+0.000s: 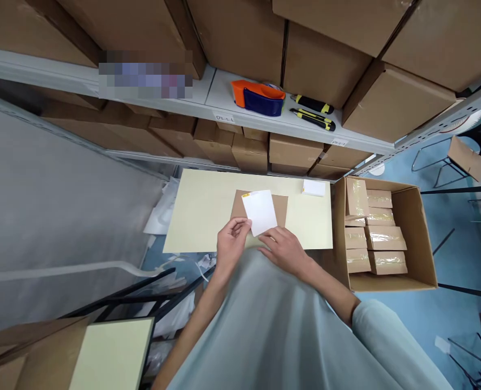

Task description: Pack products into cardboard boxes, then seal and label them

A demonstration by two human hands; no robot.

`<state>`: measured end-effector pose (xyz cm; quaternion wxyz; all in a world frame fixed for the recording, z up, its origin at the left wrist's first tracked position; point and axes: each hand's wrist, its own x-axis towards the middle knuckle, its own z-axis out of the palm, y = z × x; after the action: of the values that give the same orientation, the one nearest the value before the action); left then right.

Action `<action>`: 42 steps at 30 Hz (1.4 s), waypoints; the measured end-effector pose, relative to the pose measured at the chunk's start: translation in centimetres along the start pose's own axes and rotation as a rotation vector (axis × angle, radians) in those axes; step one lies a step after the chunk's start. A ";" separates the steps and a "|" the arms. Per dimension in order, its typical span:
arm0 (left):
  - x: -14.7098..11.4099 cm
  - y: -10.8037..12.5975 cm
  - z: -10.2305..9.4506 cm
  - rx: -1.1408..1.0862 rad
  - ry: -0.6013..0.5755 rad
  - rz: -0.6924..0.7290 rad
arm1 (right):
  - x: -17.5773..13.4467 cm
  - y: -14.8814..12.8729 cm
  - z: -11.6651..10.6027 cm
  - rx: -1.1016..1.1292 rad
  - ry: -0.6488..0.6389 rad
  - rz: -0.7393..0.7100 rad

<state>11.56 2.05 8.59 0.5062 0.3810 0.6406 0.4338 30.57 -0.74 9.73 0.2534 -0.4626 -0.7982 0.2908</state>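
A white paper sheet with a small yellow mark at its upper left corner lies tilted over a flat brown cardboard piece. My left hand is closed, thumb and fingers pinching the sheet's lower left edge. My right hand is at the sheet's lower right edge; its fingers are bent at the paper and the thumb sits apart below them. Both hands are over the near edge of a pale yellow tabletop. A small white stack, perhaps of similar sheets, lies at the table's far right.
Right of the table stands an open carton holding several taped small boxes. On the shelf ahead are an orange-and-blue tape dispenser and two utility knives. Large cardboard boxes fill the shelving. A black frame stands at lower left.
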 end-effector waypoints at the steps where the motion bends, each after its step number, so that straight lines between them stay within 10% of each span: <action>1: 0.2 0.0 -0.1 0.016 0.015 0.020 | -0.2 0.3 -0.2 0.043 0.020 0.031; 8: 1.0 0.9 -2.1 0.112 -0.170 0.030 | 0.1 3.6 -1.6 0.396 0.278 0.460; 18: 0.4 -0.3 -3.9 0.129 -0.370 0.013 | 1.5 5.2 1.2 0.812 0.049 0.625; 28: 1.3 -3.1 -5.8 0.149 -0.379 -0.045 | 2.3 5.6 4.3 0.750 -0.019 0.648; 42: 7.1 -5.8 -3.6 0.271 -0.455 0.068 | 3.9 8.7 5.4 0.656 0.100 0.774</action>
<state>6.36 6.11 1.28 0.5668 0.5543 0.5493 0.2642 30.35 5.00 0.45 0.2969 -0.6340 -0.4220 0.5760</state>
